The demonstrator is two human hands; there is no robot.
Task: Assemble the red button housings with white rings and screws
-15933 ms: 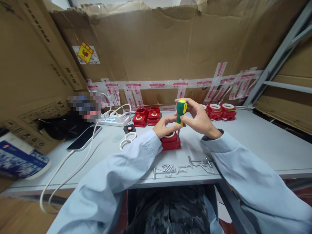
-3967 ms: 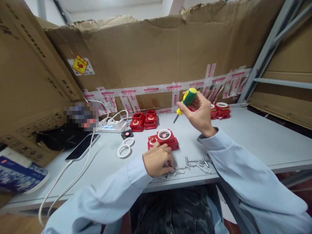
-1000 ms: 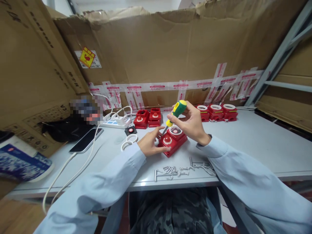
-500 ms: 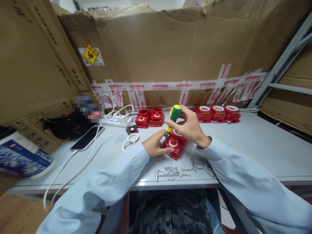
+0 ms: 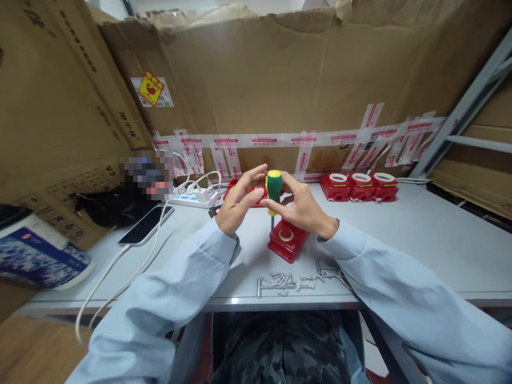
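Note:
My right hand point(image 5: 306, 209) grips a screwdriver point(image 5: 274, 186) with a green and yellow handle. The tool stands almost upright, its metal shaft reaching down to a corner of a red housing point(image 5: 288, 248) on the table. A pale ring shows on the housing's top; its rear part is hidden behind my right hand. My left hand point(image 5: 239, 205) is raised to the left of the handle, fingers apart and slightly curved, holding nothing that I can see. Loose screws point(image 5: 283, 279) and small metal parts lie in front of the housing.
Three red housings point(image 5: 360, 186) with white rings stand at the back right. More red parts point(image 5: 258, 200) sit behind my left hand. A power strip point(image 5: 196, 198), a phone point(image 5: 147, 226) with a white cable and a blue-white cup point(image 5: 40, 253) are on the left. Cardboard point(image 5: 256, 80) walls the back.
My left hand has let go of the red housing and risen beside the screwdriver handle. The screwdriver has gone from leaning to nearly upright, its handle shifting left.

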